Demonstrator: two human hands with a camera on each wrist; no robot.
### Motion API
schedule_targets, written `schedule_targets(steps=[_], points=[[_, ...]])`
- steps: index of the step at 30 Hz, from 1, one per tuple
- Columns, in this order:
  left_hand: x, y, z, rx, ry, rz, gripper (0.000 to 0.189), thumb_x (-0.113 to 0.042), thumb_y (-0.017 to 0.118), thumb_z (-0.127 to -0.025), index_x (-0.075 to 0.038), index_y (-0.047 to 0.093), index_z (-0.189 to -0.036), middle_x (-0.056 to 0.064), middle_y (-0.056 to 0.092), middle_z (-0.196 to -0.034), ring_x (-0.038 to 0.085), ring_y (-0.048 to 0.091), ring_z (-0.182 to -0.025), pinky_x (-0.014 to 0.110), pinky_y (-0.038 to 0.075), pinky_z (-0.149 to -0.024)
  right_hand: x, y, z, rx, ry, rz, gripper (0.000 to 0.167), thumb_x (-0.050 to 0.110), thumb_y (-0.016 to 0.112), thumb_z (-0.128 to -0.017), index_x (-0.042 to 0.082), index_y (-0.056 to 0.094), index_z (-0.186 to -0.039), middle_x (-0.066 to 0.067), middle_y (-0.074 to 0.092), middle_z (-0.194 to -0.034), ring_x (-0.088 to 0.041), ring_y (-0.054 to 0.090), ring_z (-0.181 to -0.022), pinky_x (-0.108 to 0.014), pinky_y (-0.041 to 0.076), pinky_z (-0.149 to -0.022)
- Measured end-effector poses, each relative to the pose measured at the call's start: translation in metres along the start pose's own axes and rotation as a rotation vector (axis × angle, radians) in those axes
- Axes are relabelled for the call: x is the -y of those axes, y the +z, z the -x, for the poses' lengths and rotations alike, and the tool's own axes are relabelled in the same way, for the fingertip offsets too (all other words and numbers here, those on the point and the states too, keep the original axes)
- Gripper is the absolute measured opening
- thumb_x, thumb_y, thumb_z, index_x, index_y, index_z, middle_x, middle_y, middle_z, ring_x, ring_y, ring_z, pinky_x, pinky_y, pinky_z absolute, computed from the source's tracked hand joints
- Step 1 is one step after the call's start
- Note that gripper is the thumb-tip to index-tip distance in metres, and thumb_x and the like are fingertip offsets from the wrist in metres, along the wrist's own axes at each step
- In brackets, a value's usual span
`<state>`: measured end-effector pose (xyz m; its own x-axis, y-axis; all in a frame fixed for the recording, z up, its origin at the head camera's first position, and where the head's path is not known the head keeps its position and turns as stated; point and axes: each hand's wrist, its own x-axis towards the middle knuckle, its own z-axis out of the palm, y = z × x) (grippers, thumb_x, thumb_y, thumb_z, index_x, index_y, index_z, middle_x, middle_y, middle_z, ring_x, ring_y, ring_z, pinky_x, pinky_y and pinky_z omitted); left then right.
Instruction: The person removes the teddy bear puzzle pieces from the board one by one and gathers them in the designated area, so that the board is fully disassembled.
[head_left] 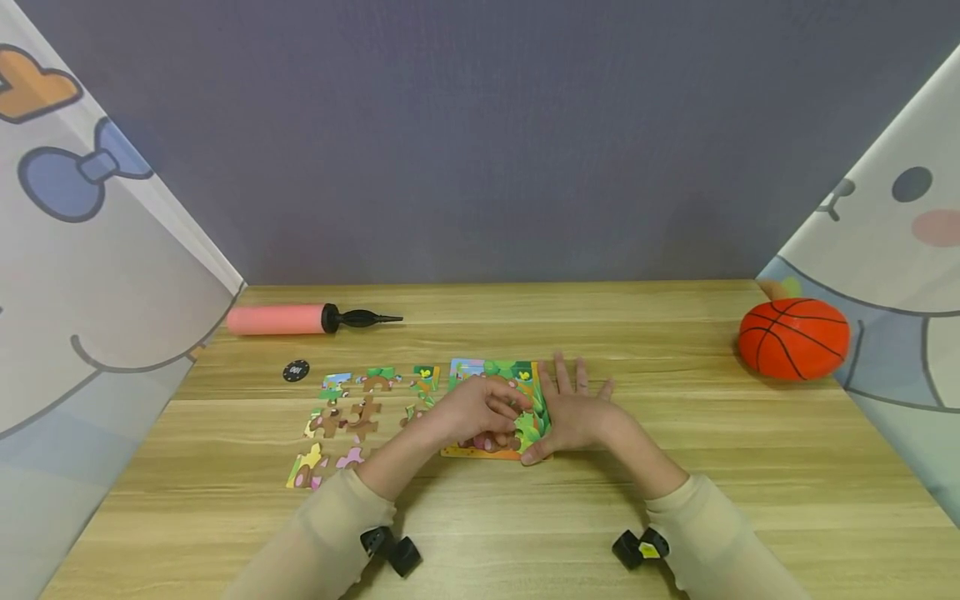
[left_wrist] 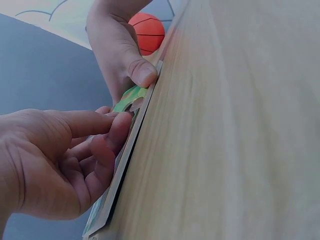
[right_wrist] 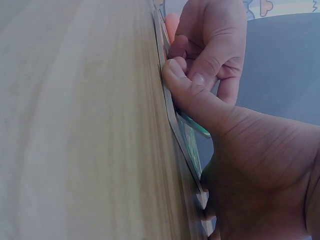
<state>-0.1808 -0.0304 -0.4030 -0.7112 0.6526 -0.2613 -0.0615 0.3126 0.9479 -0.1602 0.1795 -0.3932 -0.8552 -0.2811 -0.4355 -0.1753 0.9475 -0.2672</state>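
A jigsaw puzzle board [head_left: 468, 451] lies flat on the table, its picture bright green, brown and orange. Over its middle is my left hand [head_left: 480, 408], thumb and fingertips closed at the edge of a green puzzle piece [head_left: 529, 430], which looks slightly raised in the left wrist view. The exact contact is partly hidden by the fingers [left_wrist: 107, 135]. My right hand [head_left: 573, 417] rests on the board's right side with fingers spread and straight; its thumb [right_wrist: 182, 80] lies near the front edge, beside the left fingertips.
Several loose puzzle pieces [head_left: 365, 417] lie spread out left of the board. Behind them are a black round chip [head_left: 296, 370] and a pink hand pump [head_left: 277, 320]. A red toy basketball [head_left: 795, 339] sits at the far right. A grey wall panel [head_left: 495, 150] bounds the table's back.
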Motion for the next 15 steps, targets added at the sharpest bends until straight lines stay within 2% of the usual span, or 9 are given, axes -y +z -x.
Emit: schedule_targets(steps=[7,13,15], points=[[0.000,0.000,0.002,-0.024,0.003,0.027,0.027,0.003,0.066,-0.094,-0.004,0.072,-0.119,0.013,0.072,-0.076,0.014,0.056,-0.045,0.022,0.043,-0.041,0.001,-0.001,0.000,0.000,0.005,0.001,0.148,0.079,0.077,-0.063,0.002,-0.003,-0.161,-0.026,-0.019,-0.162,-0.056,-0.015,-0.144,-0.088,-0.003,-0.095],[0.002,-0.008,0.006,-0.069,0.000,0.007,0.030,0.000,0.068,-0.093,-0.009,0.072,-0.121,0.009,0.075,-0.092,0.015,0.057,-0.044,0.024,0.040,-0.038,0.001,-0.001,0.000,0.005,0.013,0.004,0.149,0.079,0.078,-0.062,0.002,-0.003,-0.161,-0.026,-0.019,-0.162,-0.055,-0.016,-0.144,-0.087,-0.003,-0.096],[0.004,-0.012,0.007,-0.073,0.013,0.014,0.031,0.001,0.068,-0.092,-0.007,0.071,-0.121,0.009,0.075,-0.097,0.015,0.061,-0.050,0.024,0.042,-0.041,0.001,0.000,0.000,0.004,0.015,0.004,0.149,0.079,0.078,-0.062,0.002,-0.003,-0.161,-0.026,-0.018,-0.162,-0.055,-0.016,-0.144,-0.087,-0.004,-0.096]])
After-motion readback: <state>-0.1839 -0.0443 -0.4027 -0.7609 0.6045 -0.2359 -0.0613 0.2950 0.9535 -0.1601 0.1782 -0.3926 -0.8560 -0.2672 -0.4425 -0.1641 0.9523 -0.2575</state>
